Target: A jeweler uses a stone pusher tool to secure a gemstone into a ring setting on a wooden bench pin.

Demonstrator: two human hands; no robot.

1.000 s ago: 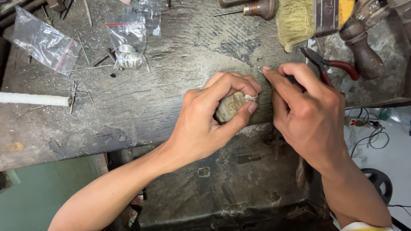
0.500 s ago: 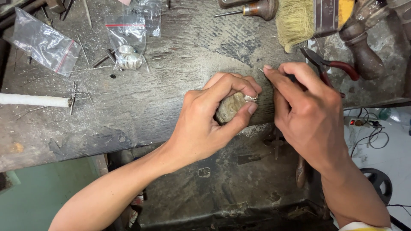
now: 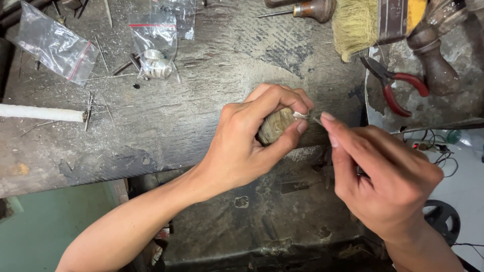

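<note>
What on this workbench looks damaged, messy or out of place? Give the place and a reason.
The workbench is scarred, stained and dusted with filings; thin metal rods lie scattered near the white stick. Nothing looks spilled or broken.

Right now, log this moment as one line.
left hand: grips tan lump on workbench | right hand: pinches thin tool at lump | red pliers: idle

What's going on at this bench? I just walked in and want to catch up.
A person works at a worn, scratched workbench. The left hand grips a small rounded tan holder with a silvery piece at its tip, braced at the bench edge. The right hand pinches a thin pointed tool against that piece. Red-handled pliers, a bristle brush and small plastic bags lie further back.
</note>
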